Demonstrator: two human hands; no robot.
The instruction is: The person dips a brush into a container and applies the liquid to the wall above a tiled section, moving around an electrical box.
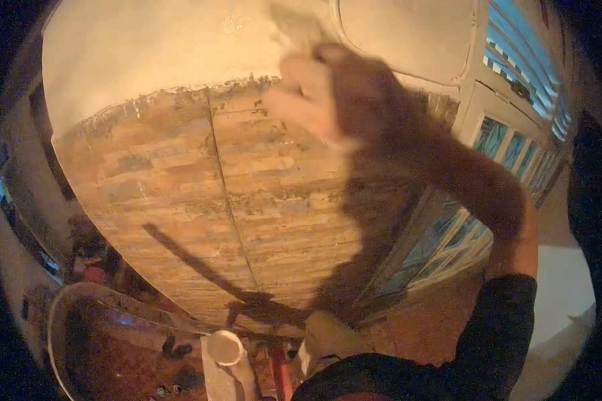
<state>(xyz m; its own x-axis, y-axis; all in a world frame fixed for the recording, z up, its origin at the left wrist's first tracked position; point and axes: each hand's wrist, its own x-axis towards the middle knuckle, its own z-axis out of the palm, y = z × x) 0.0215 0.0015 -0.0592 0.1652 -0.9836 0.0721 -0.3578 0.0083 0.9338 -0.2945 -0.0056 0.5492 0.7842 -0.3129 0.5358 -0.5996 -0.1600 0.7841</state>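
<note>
My right hand point(341, 100) is raised in front of a wall, its fingers closed around a flat, pale-ended tool point(299, 27). Motion smears the tool, and I cannot tell its exact kind. Behind it, the upper wall has a smooth cream coating point(154, 53) that ends in a ragged lower edge. Below that edge lies a streaky brown surface point(180, 160) with a thin, nearly vertical seam. My hand overlaps the border between the two. The forearm comes in from the right, dark sleeve at the elbow, casting a broad shadow on the wall. My left hand does not show.
At the right stands a framed door or window with slats and panes point(508, 144). Low in view are a pale tube-like object with a round end point(226, 349), a red object point(282, 374) and a curved rim point(52, 334) at the lower left. A long thin shadow crosses the lower wall.
</note>
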